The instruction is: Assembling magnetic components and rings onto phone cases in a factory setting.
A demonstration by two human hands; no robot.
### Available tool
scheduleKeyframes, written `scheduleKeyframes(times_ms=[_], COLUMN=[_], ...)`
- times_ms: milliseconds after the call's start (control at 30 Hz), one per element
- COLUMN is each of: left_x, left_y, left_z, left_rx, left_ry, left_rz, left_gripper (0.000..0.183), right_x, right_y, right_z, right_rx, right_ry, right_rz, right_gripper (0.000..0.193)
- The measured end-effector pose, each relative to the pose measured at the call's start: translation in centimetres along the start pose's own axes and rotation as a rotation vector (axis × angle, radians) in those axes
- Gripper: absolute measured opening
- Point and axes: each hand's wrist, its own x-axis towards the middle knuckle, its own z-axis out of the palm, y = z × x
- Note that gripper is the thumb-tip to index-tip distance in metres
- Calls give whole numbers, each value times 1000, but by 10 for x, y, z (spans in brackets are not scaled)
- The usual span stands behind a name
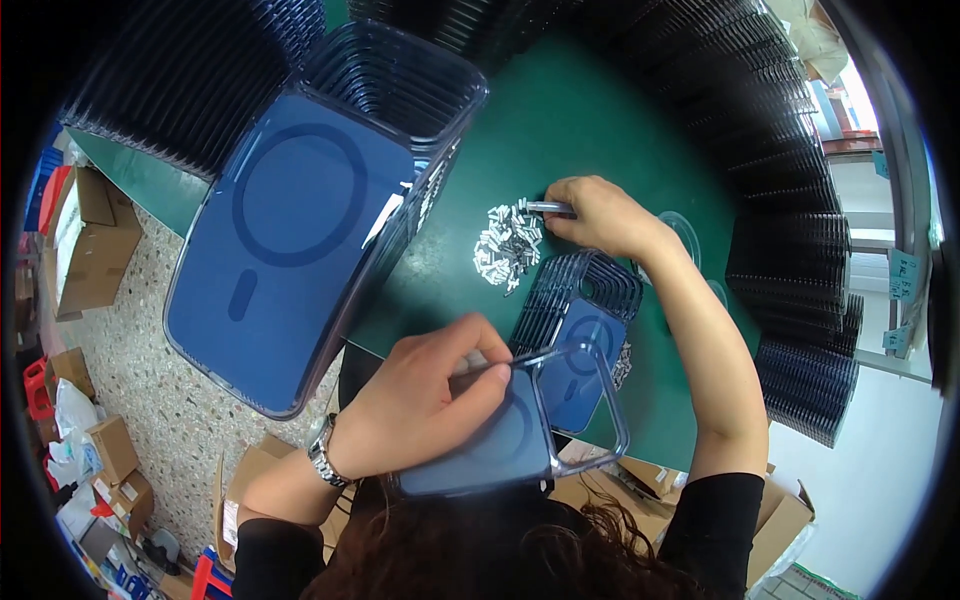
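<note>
With 12 o'clock straight ahead of the worker, I see the left hand [430, 390] pinching a translucent blue phone case [510, 430] between thumb and fingers, held up by the table's near edge (a metal watch [322, 452] sits on that wrist). The case's long axis runs roughly 9 to 3 o'clock, its large opening at the 3 o'clock end.

The right hand [605, 215] grasps a slim grey tool [552, 208], pointed toward 9 o'clock. The heap of small silvery pieces [507, 248] lies between 8 and 9 o'clock of that hand, much the nearer of the two; I cannot tell whether the tip has caught one. From the heap, the case is at about 6 o'clock, well apart. A short stack of blue cases [585, 350] stands on the green table [560, 110], at 1 o'clock from the held one.
</note>
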Motion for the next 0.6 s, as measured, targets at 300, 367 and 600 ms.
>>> scheduleKeyframes(times_ms=[300,367,600], left_x=[18,21,29], left_y=[0,13,17], left_z=[11,9,34], left_rx=[192,245,377], left_ry=[111,82,64], left_rz=[199,136,197], left_gripper=[10,10,5], right_x=[-78,-97,-144], right_y=[-62,-80,-93], right_z=[-50,-38,-19], right_rx=[233,165,-134], right_ry=[292,296,376], right_rz=[-320,-480,-445], right_gripper=[14,13,18])
